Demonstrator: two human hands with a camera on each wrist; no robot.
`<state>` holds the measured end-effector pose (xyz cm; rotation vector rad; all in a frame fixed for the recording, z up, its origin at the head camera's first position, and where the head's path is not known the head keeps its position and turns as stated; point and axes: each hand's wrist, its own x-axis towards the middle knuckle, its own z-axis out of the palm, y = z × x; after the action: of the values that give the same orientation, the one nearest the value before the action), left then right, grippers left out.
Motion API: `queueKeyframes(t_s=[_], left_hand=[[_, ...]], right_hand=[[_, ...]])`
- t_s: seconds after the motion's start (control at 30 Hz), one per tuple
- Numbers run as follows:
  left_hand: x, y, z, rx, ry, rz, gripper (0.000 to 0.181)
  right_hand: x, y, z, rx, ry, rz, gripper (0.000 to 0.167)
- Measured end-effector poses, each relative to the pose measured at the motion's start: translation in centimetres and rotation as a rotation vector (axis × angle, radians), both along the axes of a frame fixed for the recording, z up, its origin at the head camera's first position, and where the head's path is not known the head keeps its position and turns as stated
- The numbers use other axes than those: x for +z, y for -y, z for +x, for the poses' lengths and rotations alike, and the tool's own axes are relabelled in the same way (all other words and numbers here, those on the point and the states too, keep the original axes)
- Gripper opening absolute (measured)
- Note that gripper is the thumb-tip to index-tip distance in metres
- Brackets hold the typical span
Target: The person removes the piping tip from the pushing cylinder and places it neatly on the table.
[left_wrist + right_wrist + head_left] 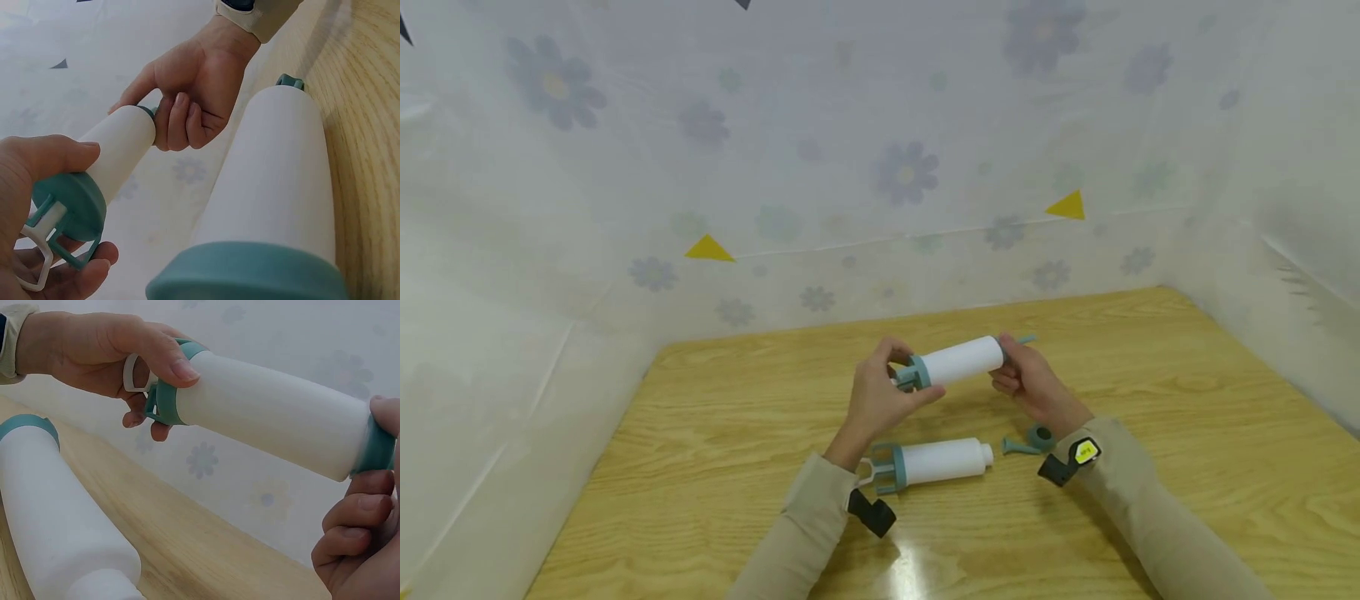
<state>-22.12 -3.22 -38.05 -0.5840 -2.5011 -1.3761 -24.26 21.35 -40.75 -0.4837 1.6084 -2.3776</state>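
Note:
Above the table, both hands hold a white cylinder with teal ends (964,361), tilted slightly up to the right. My left hand (883,392) grips its teal collar (78,203), thumb on the white body, beside a white loop handle (39,256). At the other end my right hand (1030,383) pinches the teal cap (376,447), from which a thin teal nozzle (1027,339) sticks out. A second white cylinder (943,461) lies on the table below, its teal collar to the left and a bare white neck (987,454) to the right.
Near the right wrist lie a teal cone-shaped nozzle (1019,447) and a round teal piece (1041,437) with a dark centre. The wooden table (700,500) is bordered by pale flowered sheeting (820,167) at the back and sides.

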Motion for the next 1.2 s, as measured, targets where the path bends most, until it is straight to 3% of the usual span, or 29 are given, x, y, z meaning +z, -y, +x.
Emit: queueKeyframes(t_s=[0.2, 0.6, 0.77, 0.9, 1.03, 1.2], left_hand=[[-0.1, 0.1, 0.1, 0.021, 0.028, 0.014, 0.051], [-0.2, 0.2, -0.1, 0.025, 0.101, 0.017, 0.051], [-0.1, 0.2, -0.1, -0.021, 0.095, 0.023, 0.050], [-0.2, 0.3, -0.1, -0.063, 0.076, 0.036, 0.048], [-0.2, 0.2, 0.0, -0.061, 0.041, 0.030, 0.049], [-0.3, 0.0, 0.0, -0.014, -0.033, -0.017, 0.050]], right_hand=[[-0.1, -0.1, 0.2, -0.061, -0.029, -0.005, 0.030], [-0.7, -0.5, -0.3, 0.123, -0.038, -0.222, 0.040], [-0.8, -0.9, -0.3, 0.193, -0.049, -0.308, 0.049], [-0.9, -0.9, -0.3, 0.192, -0.036, -0.351, 0.054], [-1.0, -0.8, -0.4, 0.170, -0.046, -0.274, 0.049], [-1.2, -0.6, -0.7, 0.092, -0.064, -0.070, 0.042]])
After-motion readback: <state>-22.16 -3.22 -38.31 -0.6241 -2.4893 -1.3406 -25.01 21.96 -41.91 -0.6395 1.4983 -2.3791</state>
